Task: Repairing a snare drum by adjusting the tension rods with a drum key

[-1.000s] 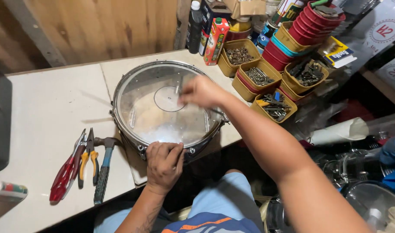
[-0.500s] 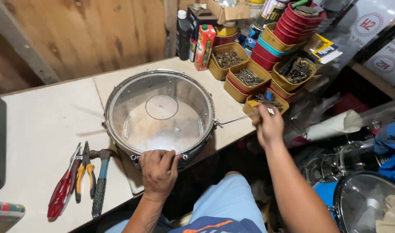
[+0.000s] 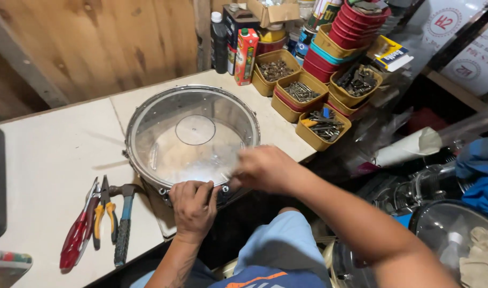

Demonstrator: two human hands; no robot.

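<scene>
The snare drum (image 3: 193, 140) sits flat on the white workbench (image 3: 46, 160), clear head up. The left hand (image 3: 193, 208) still clamps its near rim, fingers curled over the hoop. The right hand (image 3: 266, 168) has come back from the yellow hardware bins (image 3: 324, 125) to the drum's near edge; it is blurred, so I cannot tell its grip.

A round drum (image 3: 193, 136) with a see-through top sits on the white table (image 3: 46, 160). The left hand (image 3: 193, 208) holds its near edge, fingers (image 3: 201, 190) curled over the rim. The right hand (image 3: 265, 168) is blurry, just beside the rim. Pliers (image 3: 104, 210) and a hammer (image 3: 124, 218) lie to the left — yellow trays (image 3: 323, 126) of screws stand to the right.
</scene>
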